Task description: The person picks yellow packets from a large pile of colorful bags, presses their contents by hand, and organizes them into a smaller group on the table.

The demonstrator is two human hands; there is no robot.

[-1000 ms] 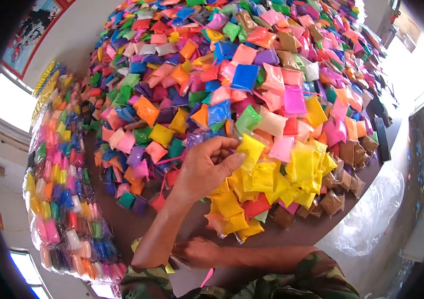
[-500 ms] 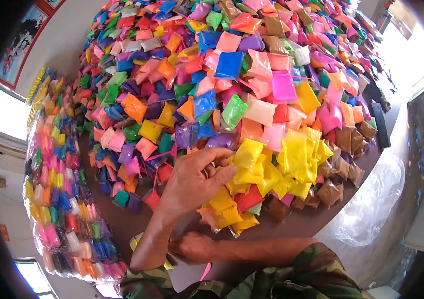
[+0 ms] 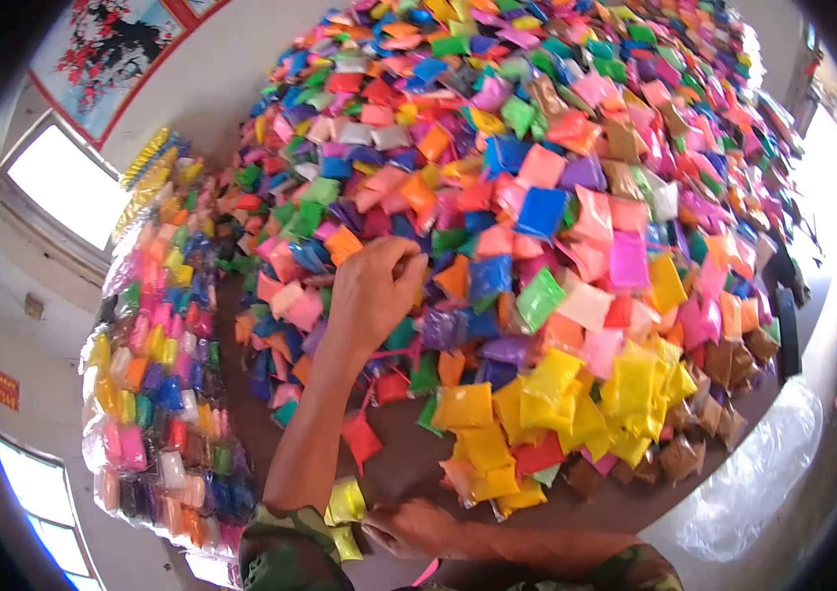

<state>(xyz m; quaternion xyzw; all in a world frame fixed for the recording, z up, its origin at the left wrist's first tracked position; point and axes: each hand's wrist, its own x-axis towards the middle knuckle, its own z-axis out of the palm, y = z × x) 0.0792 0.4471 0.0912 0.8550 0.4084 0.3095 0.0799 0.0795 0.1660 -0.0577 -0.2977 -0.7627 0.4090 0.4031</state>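
Reaching far, your left hand pinched together over the mixed packets, while your right hand rested curled on the counter; yellow packets sat grouped nearby, most unsorted.

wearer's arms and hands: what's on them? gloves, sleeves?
Both hands are bare, no gloves: left hand and right hand. No watch, ring or band shows. The forearms are bare too. Camouflage-pattern sleeves in green and brown are pushed up near the elbows, at the bottom edge of the head view.
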